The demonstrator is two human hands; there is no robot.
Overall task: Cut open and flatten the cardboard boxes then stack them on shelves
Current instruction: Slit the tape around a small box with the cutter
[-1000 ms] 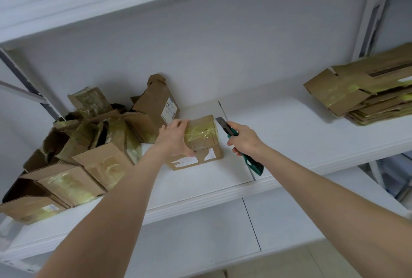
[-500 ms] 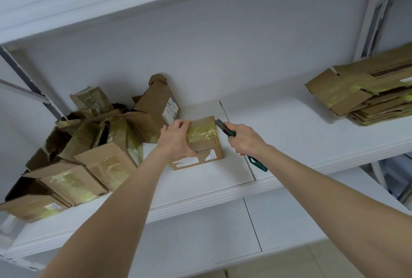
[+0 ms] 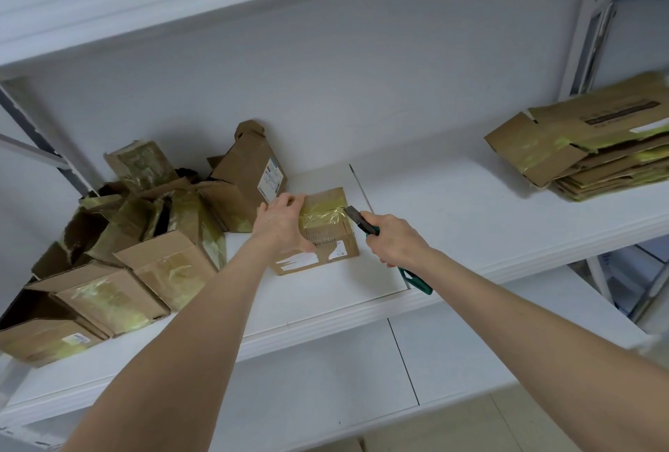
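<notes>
Nearest you, below your forearms, is the lower shelf. Nothing there matters for this cut. Just beyond it, near the front edge of the working shelf, sits the small box, closed and upright. Yellowish tape runs across its top.

Your left hand grips the box's left side, with the fingers wrapped over the top towards the far edge and the thumb down on the near face. Your right hand is closed firmly round the green handle of the utility knife. Its blade tip is at the top right edge of the box, right where the tape ends. Whether it has bitten in yet is too fine to tell.

The cut looks set to run leftwards along the tape, towards your holding hand, and that is the main risk. Slide those fingers to the far corner, clear of the tape line, and press down so the box cannot skid. Use a shallow blade and a low angle, and draw in one steady pull along the seam. Don't saw, because this wrinkled tape will probably snag. Stop short of your fingers.

Further back on the left lies the pile of boxes, tumbled against the wall and mostly uncut, so much of the job remains. Far right on the same shelf is the flattened stack, where this box probably goes once it is opened and pressed flat.
</notes>
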